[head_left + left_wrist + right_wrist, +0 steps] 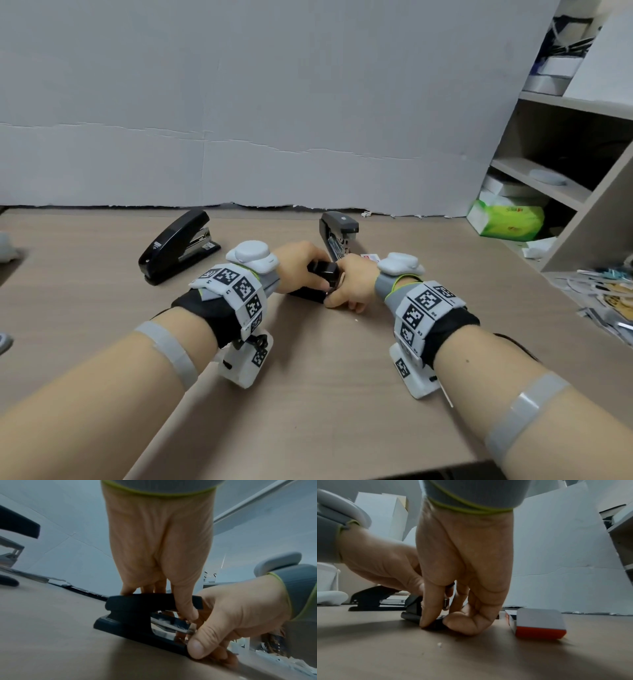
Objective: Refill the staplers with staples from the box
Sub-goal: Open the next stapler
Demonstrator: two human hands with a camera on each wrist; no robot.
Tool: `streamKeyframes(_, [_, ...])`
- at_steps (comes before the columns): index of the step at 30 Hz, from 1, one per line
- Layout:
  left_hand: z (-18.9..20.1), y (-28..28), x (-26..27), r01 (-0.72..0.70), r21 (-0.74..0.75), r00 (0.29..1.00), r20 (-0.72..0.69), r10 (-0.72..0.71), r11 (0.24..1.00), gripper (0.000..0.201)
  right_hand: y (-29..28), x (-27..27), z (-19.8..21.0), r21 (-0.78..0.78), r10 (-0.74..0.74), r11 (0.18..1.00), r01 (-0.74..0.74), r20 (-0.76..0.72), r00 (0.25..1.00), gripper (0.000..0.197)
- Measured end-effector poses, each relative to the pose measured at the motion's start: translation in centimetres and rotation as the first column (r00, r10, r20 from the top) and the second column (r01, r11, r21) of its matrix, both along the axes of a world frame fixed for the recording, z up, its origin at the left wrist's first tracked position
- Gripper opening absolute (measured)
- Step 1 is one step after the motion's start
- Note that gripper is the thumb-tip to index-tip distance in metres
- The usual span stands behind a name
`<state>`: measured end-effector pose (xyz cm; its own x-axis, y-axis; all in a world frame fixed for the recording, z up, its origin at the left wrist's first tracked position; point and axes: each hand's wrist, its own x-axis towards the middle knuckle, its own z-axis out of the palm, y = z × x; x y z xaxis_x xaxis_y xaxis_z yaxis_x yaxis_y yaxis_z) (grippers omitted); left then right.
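At the far left of the worktop [102, 342], a large black stapler [178, 245] sits closed and untouched, well apart from both hands, its nose pointing toward the back wall. Behind everything runs a grey cardboard backdrop [239, 120] with a ragged lower edge.

Moving toward the centre, the left hand [301, 265] grips the small black stapler [320, 279] from above, fingers over the far side of the top arm and thumb curled down the near side; the left wrist view shows the stapler's base flat on the worktop with the top arm slightly raised over the metal channel. The right hand [352, 282] meets it at the front end, thumb tip and curled fingers pinching the stapler's nose, with knuckles resting on the worktop. Together the two hands cover most of this stapler from the head view.

Just behind the hands, a third stapler [337, 233] stands with its lid swung up and its metal staple channel exposed. Beside the right hand, a small staple box [539, 623], white with an orange-red end, lies on the worktop; from the head view the right wrist hides nearly all of it.

At the right, a shelf unit [565, 144] holds a green tissue pack [507, 219] and white boxes, with loose packets [603, 301] spread below.
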<state>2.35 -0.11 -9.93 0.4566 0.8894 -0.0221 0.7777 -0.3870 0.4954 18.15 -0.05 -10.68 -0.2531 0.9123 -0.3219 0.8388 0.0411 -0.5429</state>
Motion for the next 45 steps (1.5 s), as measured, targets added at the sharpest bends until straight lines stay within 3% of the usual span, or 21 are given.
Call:
streamKeyframes(7, [0.3,-0.1,-3.0,-0.049,-0.079,0.962,0.265,0.069,0.996,0.032,0.6,0.2,-0.4,-0.051,-0.043,0.998,0.041,-0.033,0.999,0.031])
streamKeyframes(12, [1.3,-0.5,-4.7,-0.164,-0.142,0.837,0.503,0.214,0.976,0.017,1.0,0.2,-0.6,-0.072,-0.060,0.996,0.058,-0.035,0.998,0.036])
streamKeyframes(14, [1.2,-0.5,-5.4,-0.230,-0.175,0.752,0.592,0.289,0.957,0.016,0.9,0.1,-0.6,-0.084,-0.064,0.995,0.061,-0.037,0.997,0.035])
streamKeyframes(18, [-0.3,0.0,-7.4,-0.401,-0.334,0.443,0.744,0.500,0.853,0.024,0.8,0.2,-0.5,-0.094,-0.072,0.993,0.070,-0.028,0.997,0.034])
streamKeyframes(20, [-1.8,0.4,-8.7,-0.475,-0.381,0.394,0.714,0.579,0.793,0.025,0.8,0.2,-0.5,-0.099,-0.074,0.993,0.070,-0.031,0.997,0.035])
streamKeyframes(24, [-3.9,0.6,-10.1,-0.553,-0.381,0.441,0.620,0.649,0.741,0.016,0.7,0.1,-0.3,-0.107,-0.064,0.993,0.059,-0.041,0.997,0.027])
streamKeyframes(29, [-3.2,1.0,-10.0,-0.673,-0.197,0.625,0.365,0.690,0.713,0.024,0.5,0.2,-0.3,-0.095,-0.073,0.993,0.068,-0.056,0.996,0.029])
streamKeyframes(32, [-2.7,1.4,-9.9,-0.698,-0.191,0.637,0.276,0.720,0.691,0.030,0.6,0.1,-0.4,-0.091,-0.066,0.994,0.062,-0.051,0.997,0.029])
streamKeyframes(36, [-1.6,0.9,-8.5,-0.680,-0.095,0.699,0.211,0.683,0.727,0.042,0.7,0.3,-0.4,-0.089,-0.062,0.994,0.057,-0.058,0.996,0.031])
streamKeyframes(40, [-0.7,0.4,-5.9,-0.524,0.035,0.841,0.176,0.511,0.851,0.042,0.6,0.4,-0.4,-0.089,-0.044,0.995,0.036,-0.086,0.995,0.030])
streamKeyframes(42, [-0.5,0.4,-4.5,-0.343,-0.012,0.932,0.117,0.342,0.939,0.037,0.5,0.6,-0.3,-0.082,-0.041,0.996,0.034,-0.092,0.995,0.029])
streamKeyframes(45, [-0.9,0.3,-3.0,-0.189,-0.150,0.982,-0.015,0.189,0.971,0.043,0.4,0.5,-0.3,-0.082,-0.033,0.996,0.027,-0.081,0.996,0.029])
